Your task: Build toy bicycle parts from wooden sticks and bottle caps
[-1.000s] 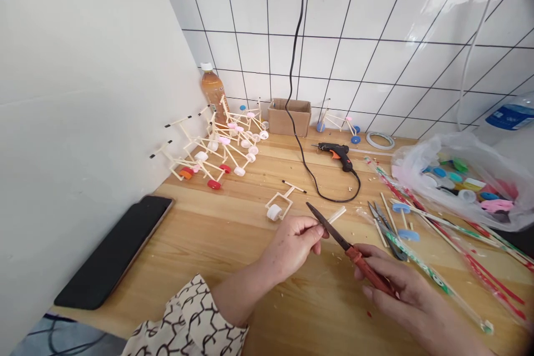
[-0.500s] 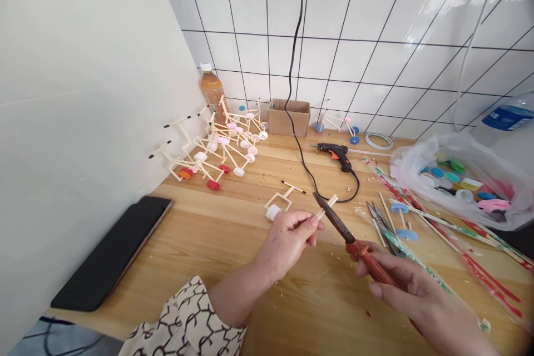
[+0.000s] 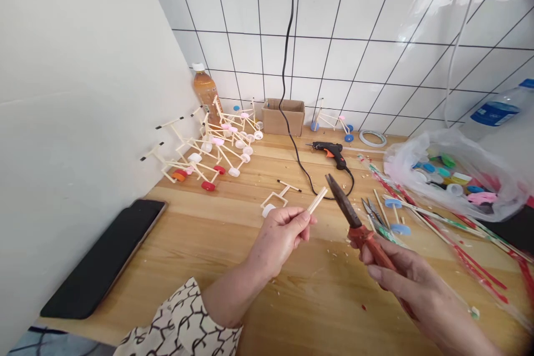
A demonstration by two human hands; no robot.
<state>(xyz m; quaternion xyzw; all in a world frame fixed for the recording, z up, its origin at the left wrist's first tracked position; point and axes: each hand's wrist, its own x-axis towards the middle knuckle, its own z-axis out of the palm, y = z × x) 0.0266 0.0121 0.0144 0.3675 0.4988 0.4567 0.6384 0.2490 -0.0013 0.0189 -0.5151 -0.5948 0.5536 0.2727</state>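
Note:
Between thumb and fingers, my left hand (image 3: 286, 228) pinches a few short wooden sticks (image 3: 317, 199), their ends pointing up and away. My right hand (image 3: 406, 272) grips red-handled pliers (image 3: 344, 200) with long dark jaws. The jaws are apart from the sticks, a little to their right. Just beyond my left hand lies a small stick frame (image 3: 275, 198) with a white bottle cap (image 3: 269, 210) at its near end. Small wood chips are scattered on the table below the pliers.
Stick models with cap wheels (image 3: 217, 142) stand at the back left by a tea bottle (image 3: 206, 92). A cardboard box (image 3: 283, 118), glue gun (image 3: 329, 151), scissors (image 3: 375, 214), bag of caps (image 3: 450, 178) and wrapped sticks (image 3: 442, 233) lie beyond and right. A black phone (image 3: 104, 256) is left.
The pliers have come off the sticks and moved slightly right, with their jaws now clear of them. My left hand still holds the sticks. The view has shifted a little.

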